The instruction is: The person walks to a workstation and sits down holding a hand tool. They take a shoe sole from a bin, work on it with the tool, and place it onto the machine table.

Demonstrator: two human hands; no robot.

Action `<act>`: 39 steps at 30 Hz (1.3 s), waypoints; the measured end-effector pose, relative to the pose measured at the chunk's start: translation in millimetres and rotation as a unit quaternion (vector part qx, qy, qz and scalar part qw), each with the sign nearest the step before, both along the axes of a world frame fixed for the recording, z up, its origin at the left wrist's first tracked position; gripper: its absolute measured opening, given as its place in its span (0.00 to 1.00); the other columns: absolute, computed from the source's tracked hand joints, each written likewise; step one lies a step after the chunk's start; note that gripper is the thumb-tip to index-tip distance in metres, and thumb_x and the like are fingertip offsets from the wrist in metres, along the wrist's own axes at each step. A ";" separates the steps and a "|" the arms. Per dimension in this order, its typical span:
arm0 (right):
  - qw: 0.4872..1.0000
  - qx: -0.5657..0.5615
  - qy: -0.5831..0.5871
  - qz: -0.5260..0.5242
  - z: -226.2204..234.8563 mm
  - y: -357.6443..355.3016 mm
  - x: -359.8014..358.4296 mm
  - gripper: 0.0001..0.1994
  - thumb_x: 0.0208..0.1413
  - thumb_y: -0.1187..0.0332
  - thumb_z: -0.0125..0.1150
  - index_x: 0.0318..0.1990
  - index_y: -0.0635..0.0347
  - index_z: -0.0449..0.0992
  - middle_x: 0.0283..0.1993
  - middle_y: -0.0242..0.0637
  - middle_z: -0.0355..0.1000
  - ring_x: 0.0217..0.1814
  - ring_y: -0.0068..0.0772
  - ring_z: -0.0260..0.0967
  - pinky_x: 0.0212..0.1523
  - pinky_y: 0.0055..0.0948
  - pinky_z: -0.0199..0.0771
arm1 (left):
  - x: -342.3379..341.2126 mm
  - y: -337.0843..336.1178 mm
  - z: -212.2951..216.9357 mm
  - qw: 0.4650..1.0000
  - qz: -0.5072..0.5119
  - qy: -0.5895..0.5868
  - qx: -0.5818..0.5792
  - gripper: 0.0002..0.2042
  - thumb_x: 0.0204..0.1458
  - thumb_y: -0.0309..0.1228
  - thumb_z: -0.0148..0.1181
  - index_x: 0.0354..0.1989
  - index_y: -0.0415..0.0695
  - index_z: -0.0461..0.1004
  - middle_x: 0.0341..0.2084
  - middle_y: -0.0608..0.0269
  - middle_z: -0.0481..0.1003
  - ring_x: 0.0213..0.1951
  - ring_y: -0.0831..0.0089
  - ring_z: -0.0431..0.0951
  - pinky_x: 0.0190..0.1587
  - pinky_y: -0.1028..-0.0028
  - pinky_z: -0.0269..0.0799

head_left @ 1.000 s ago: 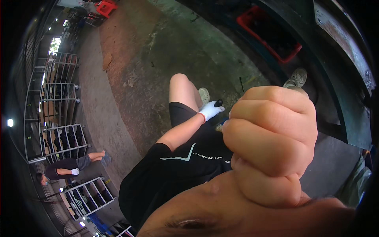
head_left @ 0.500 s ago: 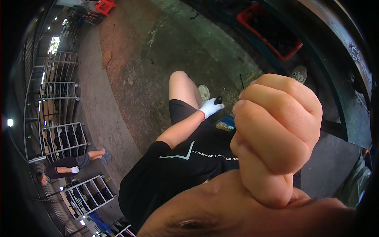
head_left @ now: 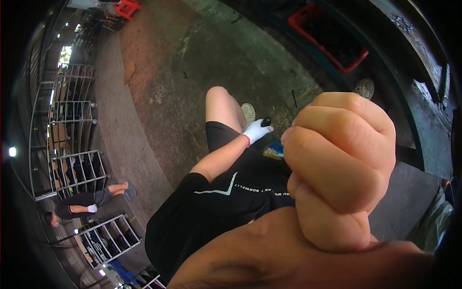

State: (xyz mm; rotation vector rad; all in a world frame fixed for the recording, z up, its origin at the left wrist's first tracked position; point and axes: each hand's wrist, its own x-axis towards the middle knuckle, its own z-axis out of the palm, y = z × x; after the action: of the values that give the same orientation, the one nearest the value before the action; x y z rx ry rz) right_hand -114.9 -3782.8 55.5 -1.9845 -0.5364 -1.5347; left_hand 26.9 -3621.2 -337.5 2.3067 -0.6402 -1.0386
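My left hand (head_left: 256,133), in a white knit glove with an orange cuff, rests by my thigh. Its fingers are closed around a black-handled tool (head_left: 267,122); the tool's working end is not clear. Large and close in the picture, my bare right hand (head_left: 344,149) is curled into a tight fist. No object sticks out of it, and its palm side is turned away from sight. A small blue and yellowish plastic packet (head_left: 274,150) lies beside my lap, partly behind the fist.
A red crate (head_left: 353,66) with dark contents stands at the upper right, by a dark metal frame (head_left: 430,144). On the left are wheeled racks (head_left: 77,166) and another person (head_left: 77,207) with gloved hands. A red stool (head_left: 127,8) stands far off.
My right fist has shifted slightly to the right, still closed. My left hand and the black-handled tool have stayed in place.
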 end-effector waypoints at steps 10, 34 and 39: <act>0.986 -0.131 -0.072 -0.080 -10.0 -25.6 10.9 0.16 0.32 0.76 0.55 0.33 0.65 0.60 0.30 0.49 0.65 0.20 0.36 0.60 0.15 0.30 0.61 | -0.5 -3.2 2.9 0.999 -0.003 0.031 0.005 0.24 0.44 0.48 0.61 0.38 0.38 0.73 0.32 0.51 0.76 0.37 0.59 0.76 0.40 0.66 0.68; 0.692 0.471 0.072 0.542 5.6 25.0 -61.0 0.26 0.57 0.49 0.51 0.61 0.42 0.56 0.61 0.47 0.56 0.46 0.37 0.72 0.60 0.49 0.56 | 0.4 0.7 -5.9 0.999 -0.012 0.033 -0.023 0.16 0.46 0.44 0.62 0.33 0.45 0.71 0.22 0.67 0.70 0.25 0.77 0.67 0.25 0.72 0.64; 0.699 0.491 0.054 0.517 8.5 35.8 -58.7 0.25 0.59 0.47 0.48 0.61 0.40 0.57 0.60 0.47 0.58 0.44 0.35 0.71 0.62 0.47 0.52 | 1.6 -0.7 4.0 0.998 -0.013 0.065 -0.014 0.21 0.45 0.48 0.62 0.32 0.40 0.73 0.28 0.54 0.76 0.33 0.62 0.74 0.36 0.64 0.67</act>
State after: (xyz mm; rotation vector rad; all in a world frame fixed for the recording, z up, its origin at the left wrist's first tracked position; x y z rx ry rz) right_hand -173.7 -3746.9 63.9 -0.6416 -0.4740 -0.6539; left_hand 28.4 -3621.9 -333.5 2.1912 -0.6309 -1.1737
